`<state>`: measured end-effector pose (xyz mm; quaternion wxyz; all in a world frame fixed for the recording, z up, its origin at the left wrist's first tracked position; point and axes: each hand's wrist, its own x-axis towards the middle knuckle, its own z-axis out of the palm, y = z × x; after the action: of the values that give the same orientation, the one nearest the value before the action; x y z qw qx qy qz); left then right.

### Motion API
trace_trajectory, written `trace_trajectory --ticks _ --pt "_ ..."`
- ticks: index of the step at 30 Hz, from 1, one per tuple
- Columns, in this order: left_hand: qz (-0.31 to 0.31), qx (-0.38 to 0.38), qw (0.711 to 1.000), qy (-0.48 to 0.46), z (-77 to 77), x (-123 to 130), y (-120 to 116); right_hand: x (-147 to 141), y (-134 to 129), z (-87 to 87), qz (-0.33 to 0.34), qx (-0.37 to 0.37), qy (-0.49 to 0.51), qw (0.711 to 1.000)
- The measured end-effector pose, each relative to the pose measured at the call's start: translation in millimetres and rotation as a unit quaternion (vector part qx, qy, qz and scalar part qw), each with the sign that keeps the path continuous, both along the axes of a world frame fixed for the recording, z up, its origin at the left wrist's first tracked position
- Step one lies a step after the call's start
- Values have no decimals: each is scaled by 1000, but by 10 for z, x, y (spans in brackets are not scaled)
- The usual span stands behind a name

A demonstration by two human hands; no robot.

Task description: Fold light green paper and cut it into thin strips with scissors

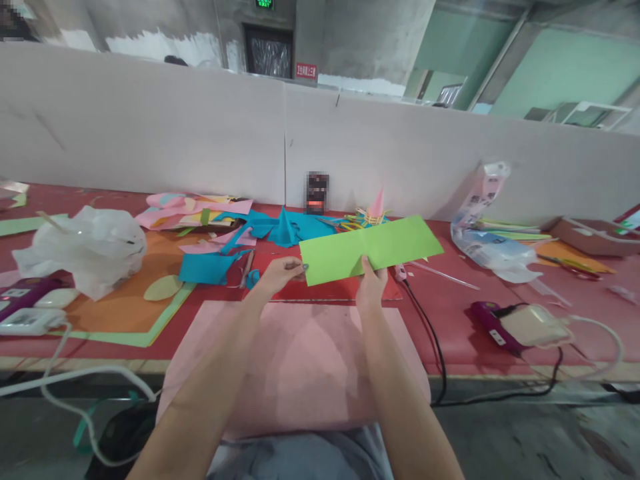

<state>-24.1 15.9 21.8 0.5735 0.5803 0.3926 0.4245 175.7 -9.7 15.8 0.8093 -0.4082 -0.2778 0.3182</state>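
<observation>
Green paper (pixel 400 245) was held up above the bench (pixel 450 333), its long strip tilted, right end higher than the left. And there, at the near edge, it was gripped by the right hand (pixel 371 287), thumb pressed on the front and the other fingers tucked behind. Over on the left edge, a small grey thing (pixel 305 267), too small to be named, was pinched between the closed fingertips of the left hand (pixel 280 275); whether the paper itself was also caught there could not be told.

Nice and flat, the sheet, but a light touch was called for: with too hard a thumb, a dent could easily have been pressed in. A steady right grip was needed, so that the left edge could be worked without the far end being left to sag or swing. Care was needed behind the sheet too, where the blue cone (pixel 284 230) and the pink cone (pixel 377 203) were stood, easily knocked. Below, the pink sheet (pixel 305 360) was spread beneath the forearms, well under the work.
</observation>
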Motion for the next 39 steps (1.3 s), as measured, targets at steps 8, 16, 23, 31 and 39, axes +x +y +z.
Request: trace_trajectory --ticks 8,16,23,31,39 --pt "44 -15 998 -35 9 -16 28 23 8 -22 26 -34 -6 999" --pt "95 10 995 -11 22 -23 20 20 38 -39 28 -52 -36 998" --pt "78 4 997 -10 55 -16 -9 12 42 -53 20 -48 -20 998" --pt "76 -16 997 -22 10 -5 47 36 90 -112 18 -51 -28 998" --pt "41 -15 997 -64 -89 -4 98 -3 -16 4 56 0 -88 995"
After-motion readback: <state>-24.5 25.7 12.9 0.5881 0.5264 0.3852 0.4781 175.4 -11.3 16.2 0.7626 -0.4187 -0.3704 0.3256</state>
